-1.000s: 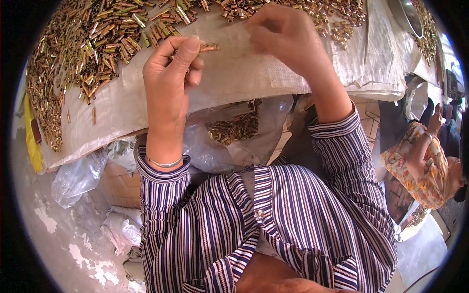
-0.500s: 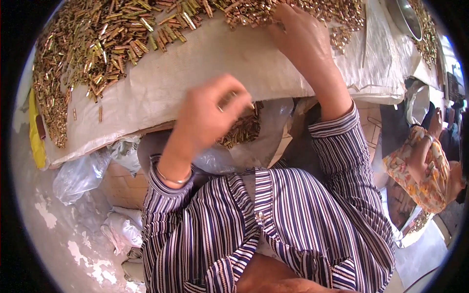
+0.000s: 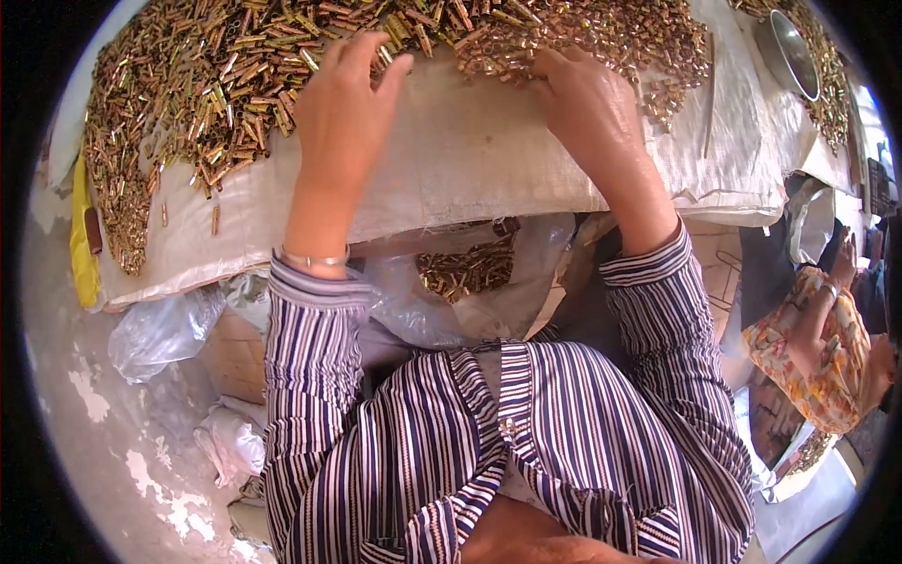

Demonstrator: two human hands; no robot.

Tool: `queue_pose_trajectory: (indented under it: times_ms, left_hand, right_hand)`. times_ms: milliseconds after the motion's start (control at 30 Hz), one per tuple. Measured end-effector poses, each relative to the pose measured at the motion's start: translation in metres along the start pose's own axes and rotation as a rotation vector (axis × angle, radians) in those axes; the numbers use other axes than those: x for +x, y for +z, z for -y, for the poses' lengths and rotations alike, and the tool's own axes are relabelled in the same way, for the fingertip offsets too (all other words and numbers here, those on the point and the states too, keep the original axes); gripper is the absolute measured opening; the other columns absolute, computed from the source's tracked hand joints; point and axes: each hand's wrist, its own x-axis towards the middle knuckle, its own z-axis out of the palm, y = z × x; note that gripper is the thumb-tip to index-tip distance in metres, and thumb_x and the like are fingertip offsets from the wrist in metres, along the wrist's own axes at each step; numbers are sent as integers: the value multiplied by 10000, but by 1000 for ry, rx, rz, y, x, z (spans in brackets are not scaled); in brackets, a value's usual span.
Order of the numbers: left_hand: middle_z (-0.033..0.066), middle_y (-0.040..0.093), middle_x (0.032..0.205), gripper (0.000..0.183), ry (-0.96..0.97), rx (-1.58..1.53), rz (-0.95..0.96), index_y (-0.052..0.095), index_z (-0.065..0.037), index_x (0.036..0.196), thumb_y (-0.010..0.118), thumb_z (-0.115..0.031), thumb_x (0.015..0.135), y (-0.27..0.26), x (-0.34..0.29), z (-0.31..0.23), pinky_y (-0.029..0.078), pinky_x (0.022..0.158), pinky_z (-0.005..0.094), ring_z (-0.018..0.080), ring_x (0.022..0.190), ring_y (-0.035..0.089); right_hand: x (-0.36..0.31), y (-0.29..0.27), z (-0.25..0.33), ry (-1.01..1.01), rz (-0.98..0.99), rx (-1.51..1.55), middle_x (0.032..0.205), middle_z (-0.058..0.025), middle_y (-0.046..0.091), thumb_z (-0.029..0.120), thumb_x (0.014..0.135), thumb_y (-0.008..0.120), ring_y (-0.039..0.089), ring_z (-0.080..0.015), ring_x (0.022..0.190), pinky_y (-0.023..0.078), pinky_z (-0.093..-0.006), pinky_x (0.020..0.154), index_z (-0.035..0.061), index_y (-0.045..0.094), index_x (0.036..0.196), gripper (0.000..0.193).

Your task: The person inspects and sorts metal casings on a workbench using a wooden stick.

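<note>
A heap of slim gold-coloured metal tubes (image 3: 235, 80) spreads over the left and middle of a table covered with white woven sheeting (image 3: 460, 141). To its right lies a heap of small, short gold-coloured metal pieces (image 3: 648, 47). My left hand (image 3: 343, 108) reaches to the front edge of the tubes, thumb apart from the fingers, with nothing plainly held. At the near edge of the small pieces, my right hand (image 3: 592, 99) has its fingers bent together; whatever is in them is hidden.
Below the table edge, a clear plastic bag (image 3: 404, 301) lies near my lap beside more gold tubes (image 3: 470, 271). A metal bowl (image 3: 789, 56) and a thin stick (image 3: 709, 99) are at the right. Another person (image 3: 813, 348) sits at far right. Plastic bags (image 3: 169, 329) stand at left.
My left hand has gone from above the bag, where it held gold tubes, up and left to the tube heap, its fingers spreading. My right hand has drawn slightly nearer. The view has shifted a little.
</note>
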Motion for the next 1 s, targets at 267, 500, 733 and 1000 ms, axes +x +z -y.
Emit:
queue_pose_trajectory:
  times_ms: [267,500,733,1000]
  left_hand:
    - [103,601,933,268,67,153,75,602,-85,1013,646,-272,827,22,12,10,491,668,385,275,779,619]
    - [129,577,1133,293,112,188,194,578,-78,1139,585,-224,885,20,7,25,467,804,388,305,967,582]
    - [118,638,1087,336,-134,-21,245,544,-74,1220,533,-254,937,28,2,-12,478,730,342,227,884,626]
    - [-17,598,922,329,-326,-779,169,609,-46,1152,518,-268,927,-5,-23,-60,340,579,177,44,716,490]
  right_hand:
    - [0,1,-5,-18,-10,132,776,-175,601,194,795,595,598,-359,737,474,-427,661,36,627,852,171]
    - [15,34,0,-67,11,487,715,-183,627,149,630,641,629,-345,692,495,-428,612,30,666,772,186]
    - [15,34,-10,-56,-139,915,725,-110,669,87,647,639,650,-255,669,510,-353,611,69,705,789,157]
    - [5,30,6,38,166,1396,705,-42,657,158,769,707,617,-104,591,502,-256,535,24,687,879,174]
